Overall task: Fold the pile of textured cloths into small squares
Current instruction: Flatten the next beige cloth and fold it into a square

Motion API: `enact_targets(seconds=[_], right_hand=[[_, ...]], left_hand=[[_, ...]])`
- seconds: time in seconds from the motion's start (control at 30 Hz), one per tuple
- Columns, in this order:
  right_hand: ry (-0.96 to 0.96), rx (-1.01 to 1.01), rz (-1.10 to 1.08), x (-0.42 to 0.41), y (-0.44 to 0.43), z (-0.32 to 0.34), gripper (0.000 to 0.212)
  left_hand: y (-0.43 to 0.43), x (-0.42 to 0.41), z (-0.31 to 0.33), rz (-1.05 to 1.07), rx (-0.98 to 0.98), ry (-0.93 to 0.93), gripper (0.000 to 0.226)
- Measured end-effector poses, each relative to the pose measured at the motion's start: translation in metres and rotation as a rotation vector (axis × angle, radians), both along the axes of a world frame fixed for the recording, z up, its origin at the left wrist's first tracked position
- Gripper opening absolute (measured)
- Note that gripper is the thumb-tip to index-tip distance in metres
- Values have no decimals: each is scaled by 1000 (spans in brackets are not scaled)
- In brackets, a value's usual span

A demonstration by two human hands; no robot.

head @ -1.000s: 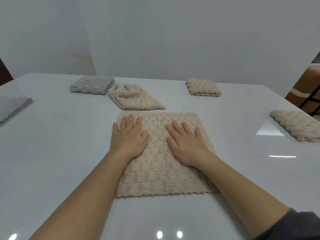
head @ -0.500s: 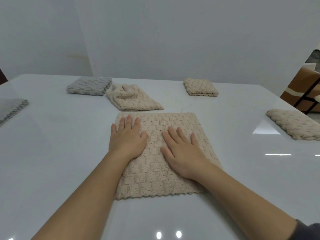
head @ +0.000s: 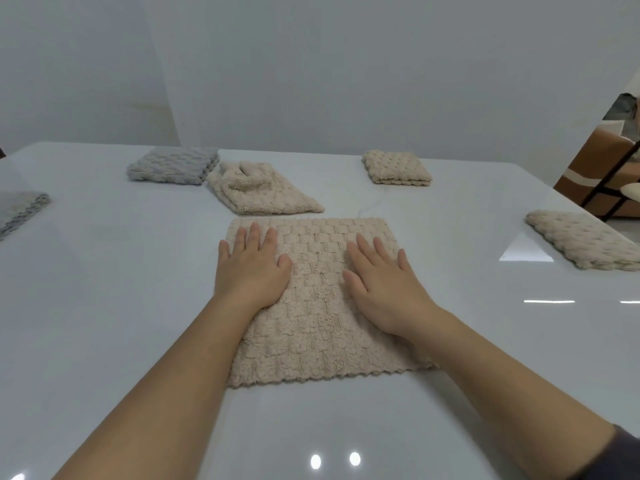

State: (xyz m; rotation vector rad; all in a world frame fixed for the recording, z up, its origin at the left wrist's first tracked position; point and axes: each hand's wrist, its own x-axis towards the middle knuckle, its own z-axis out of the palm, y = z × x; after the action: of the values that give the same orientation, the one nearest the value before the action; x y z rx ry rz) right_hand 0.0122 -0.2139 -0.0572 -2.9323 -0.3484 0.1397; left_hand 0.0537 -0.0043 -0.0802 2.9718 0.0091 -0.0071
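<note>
A beige textured cloth [head: 318, 327] lies spread flat on the white table [head: 104, 306] in front of me. My left hand [head: 251, 271] presses flat on its left part, fingers straight and reaching almost to the far left corner. My right hand [head: 384, 285] lies flat on the cloth's right half with fingers spread. Just behind the cloth sits a rumpled pile of beige cloths [head: 259, 192].
A folded grey cloth [head: 173, 166] lies at the back left and another grey one [head: 19, 211] at the left edge. A folded beige square [head: 396, 168] sits at the back right, a beige cloth [head: 585, 242] at the right edge. A brown chair [head: 602, 181] stands beyond the table.
My right hand has slid to the right across the cloth, away from my left hand. My left hand has stayed about where it was.
</note>
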Motion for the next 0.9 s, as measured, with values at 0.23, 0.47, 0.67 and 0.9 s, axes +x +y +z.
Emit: enact_targets(seconds=[0.23, 0.47, 0.67, 0.9], right_hand=[[17, -60, -9, 18, 1, -14, 61], [7, -32, -13, 24, 1, -14, 61], [-4, -26, -18, 24, 2, -16, 60], [-14, -30, -25, 25, 2, -16, 60]], left_hand=[[1, 3, -2, 2, -7, 9, 61], [5, 12, 4, -33, 12, 42, 60], [-26, -11, 22, -96, -33, -111, 58], [-48, -43, 4, -242, 7, 28, 55]])
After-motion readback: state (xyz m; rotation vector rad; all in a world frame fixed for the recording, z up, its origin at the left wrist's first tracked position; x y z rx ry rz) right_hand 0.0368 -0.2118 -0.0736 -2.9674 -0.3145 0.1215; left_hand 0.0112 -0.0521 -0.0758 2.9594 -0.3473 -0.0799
